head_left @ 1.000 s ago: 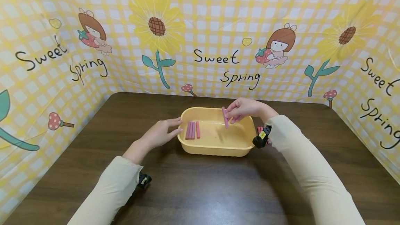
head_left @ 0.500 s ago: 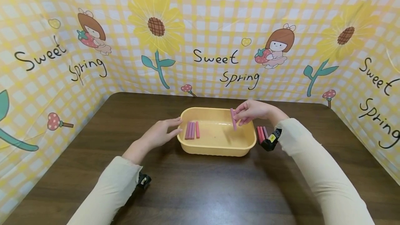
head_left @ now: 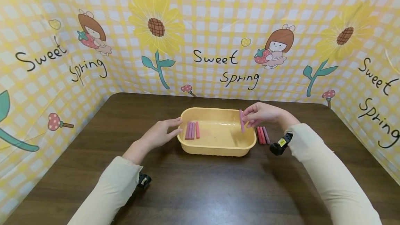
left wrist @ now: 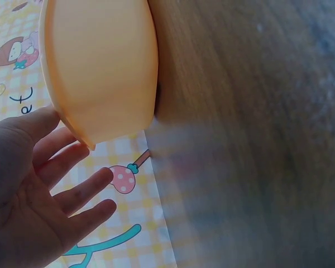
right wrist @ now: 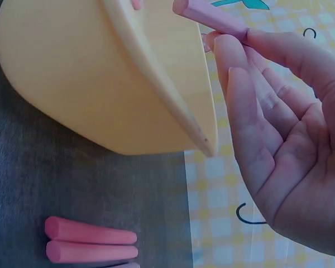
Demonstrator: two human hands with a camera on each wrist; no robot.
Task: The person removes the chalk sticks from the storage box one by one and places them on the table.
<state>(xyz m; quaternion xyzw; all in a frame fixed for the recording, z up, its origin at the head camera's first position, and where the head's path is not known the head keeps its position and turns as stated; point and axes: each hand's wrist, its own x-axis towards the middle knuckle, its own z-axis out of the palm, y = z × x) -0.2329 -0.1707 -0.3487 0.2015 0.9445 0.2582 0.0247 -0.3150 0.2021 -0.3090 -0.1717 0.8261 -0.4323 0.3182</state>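
Observation:
A yellow plastic tub (head_left: 215, 151) stands on the table. My left hand (head_left: 159, 133) touches its left end, with fingertips at the rim and fingers loosely extended in the left wrist view. Over the tub's right end, my right hand (head_left: 264, 113) pinches a slim purple stick (head_left: 242, 121) between thumb and fingertips. The right wrist view shows this purple stick (right wrist: 215, 17) as smooth and chalk-like, above the tub's rim. Inside the tub on the left, purple sticks (head_left: 190, 130) lie side by side, with a pink stick (head_left: 197, 130) at their right.
Just right of the tub, two pink sticks (head_left: 260, 135) and one purple stick (head_left: 266, 135) lie on the brown wooden table (head_left: 200, 190). A yellow checked cloth (head_left: 212, 27) hangs behind the table and along both sides.
My right hand has moved right with the purple stick, from over the tub's middle right to near its right end. The sticks outside have come into fuller view. My left hand has stayed put.

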